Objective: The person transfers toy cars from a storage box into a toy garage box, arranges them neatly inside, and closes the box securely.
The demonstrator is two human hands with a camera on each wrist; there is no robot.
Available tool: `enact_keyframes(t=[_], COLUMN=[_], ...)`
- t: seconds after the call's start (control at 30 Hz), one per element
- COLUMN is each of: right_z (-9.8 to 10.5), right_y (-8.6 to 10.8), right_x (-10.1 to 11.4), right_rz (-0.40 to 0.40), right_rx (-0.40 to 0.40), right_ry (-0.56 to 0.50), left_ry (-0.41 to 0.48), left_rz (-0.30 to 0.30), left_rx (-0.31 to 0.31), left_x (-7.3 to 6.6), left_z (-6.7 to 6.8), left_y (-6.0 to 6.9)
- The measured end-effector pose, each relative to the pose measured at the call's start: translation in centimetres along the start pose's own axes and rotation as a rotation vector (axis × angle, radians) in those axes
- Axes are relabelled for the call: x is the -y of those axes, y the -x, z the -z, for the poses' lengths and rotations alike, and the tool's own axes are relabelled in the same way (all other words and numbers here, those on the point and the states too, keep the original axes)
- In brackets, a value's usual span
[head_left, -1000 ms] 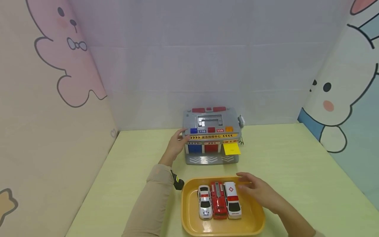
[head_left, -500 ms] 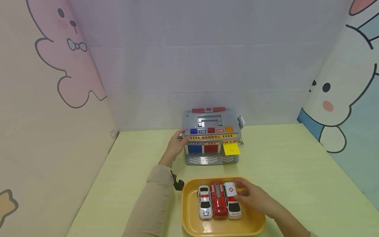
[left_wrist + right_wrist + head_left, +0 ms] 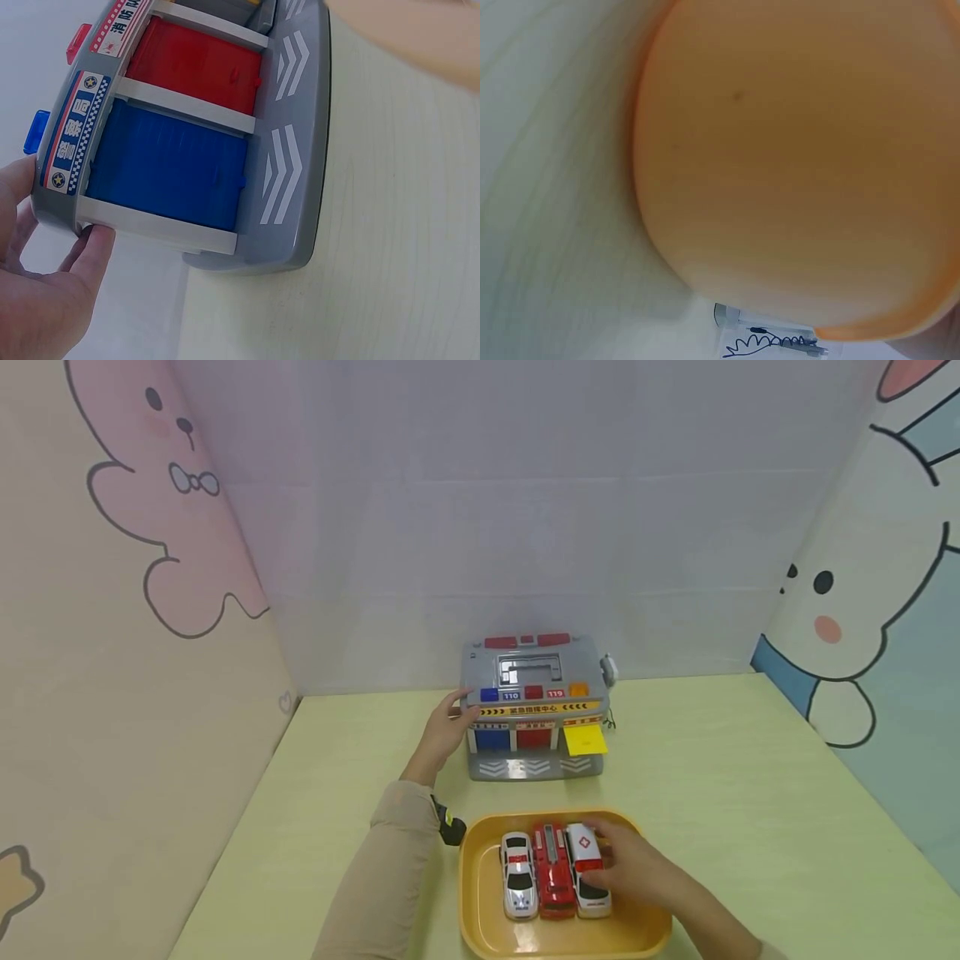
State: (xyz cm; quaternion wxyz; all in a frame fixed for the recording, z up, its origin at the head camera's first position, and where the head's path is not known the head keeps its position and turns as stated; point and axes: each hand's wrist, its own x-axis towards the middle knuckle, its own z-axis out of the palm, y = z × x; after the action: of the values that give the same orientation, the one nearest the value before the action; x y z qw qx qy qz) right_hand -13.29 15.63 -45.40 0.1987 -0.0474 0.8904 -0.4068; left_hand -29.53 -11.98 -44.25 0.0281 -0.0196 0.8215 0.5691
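Note:
My left hand [image 3: 444,735] holds the left front corner of a grey toy emergency station [image 3: 536,768]. In the left wrist view that corner sits between the thumb and fingers of the left hand [image 3: 45,292], beside a blue garage door [image 3: 169,165]. Over a white and red toy ambulance [image 3: 594,906] lies my right hand [image 3: 637,864], thumb across its windscreen and fingertips by its rear. Whether they pinch it is unclear. A red toy fire engine [image 3: 555,877] and a white toy police car [image 3: 519,881] lie alongside, all in a yellow tray [image 3: 480,935].
On the station, a yellow door [image 3: 585,741] is raised at the right, while a red door [image 3: 534,739] is down. A handset [image 3: 610,670] with a cord hangs on its right side. Behind the pale table [image 3: 750,793] stands a lilac-grey wall [image 3: 525,527].
My right hand has come in leftward from the tray's right rim, over the ambulance. The left hand stays on the station, and the cars keep their places.

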Motion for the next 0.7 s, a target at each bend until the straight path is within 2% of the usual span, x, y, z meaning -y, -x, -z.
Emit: enact_keyframes(t=[0.37, 0.7], right_z=[-0.48, -0.73], right_y=[-0.39, -0.51], right_x=[0.76, 0.18], right_rz=[-0.055, -0.039], right_rx=[-0.012, 0.008], right_ry=[0.157, 0.171], left_ry=[0.03, 0.041], left_rz=[-0.014, -0.025], left_rx=[0.001, 0.003], left_x=[0.11, 0.17], left_z=[-0.08, -0.08], left_y=[0.17, 0.11])
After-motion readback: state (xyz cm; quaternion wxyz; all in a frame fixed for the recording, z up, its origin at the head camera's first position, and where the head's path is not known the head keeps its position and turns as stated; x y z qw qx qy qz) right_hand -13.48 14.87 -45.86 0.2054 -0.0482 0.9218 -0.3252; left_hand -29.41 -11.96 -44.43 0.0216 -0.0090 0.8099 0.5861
